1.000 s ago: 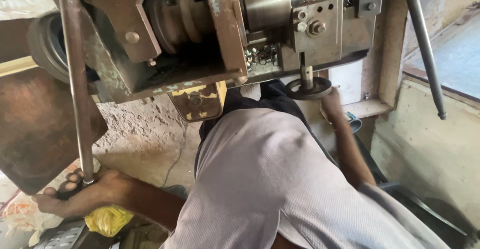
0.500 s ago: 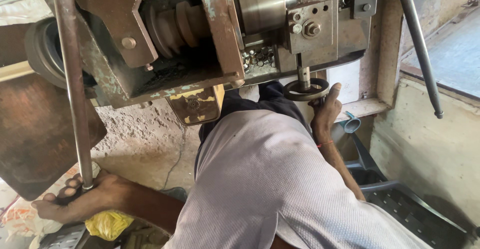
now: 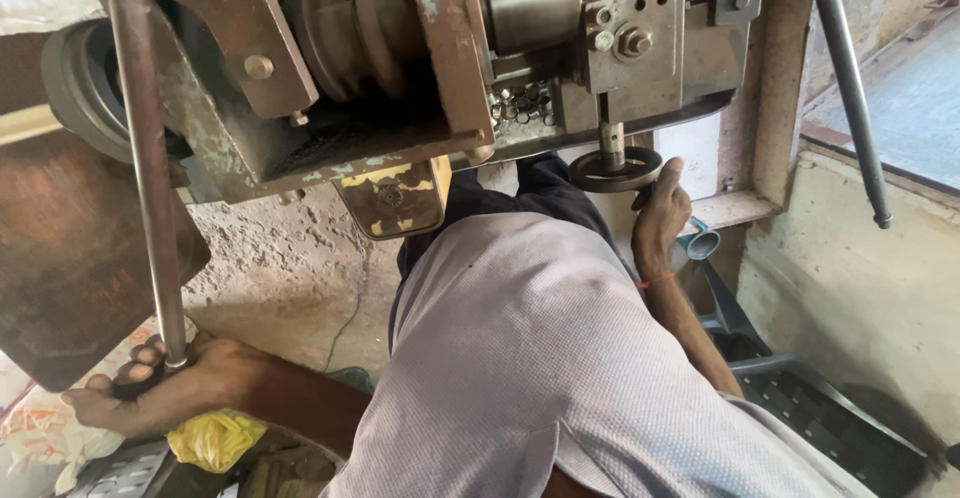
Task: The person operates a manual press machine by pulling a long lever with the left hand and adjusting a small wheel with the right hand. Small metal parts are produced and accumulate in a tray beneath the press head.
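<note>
We wear a pale grey textured shirt [image 3: 560,358], dark trousers [image 3: 520,193], and a thin red thread [image 3: 655,281] around our right wrist.

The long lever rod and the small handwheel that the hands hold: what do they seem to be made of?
The long lever rod, gripped at its lower end by the left hand, looks like bare steel: grey, dull, with brownish rust-like stains. The small handwheel, touched by the right hand, seems to be dark metal, perhaps cast iron: blackish, matte, with slightly worn edges. Neither material is certain.
</note>
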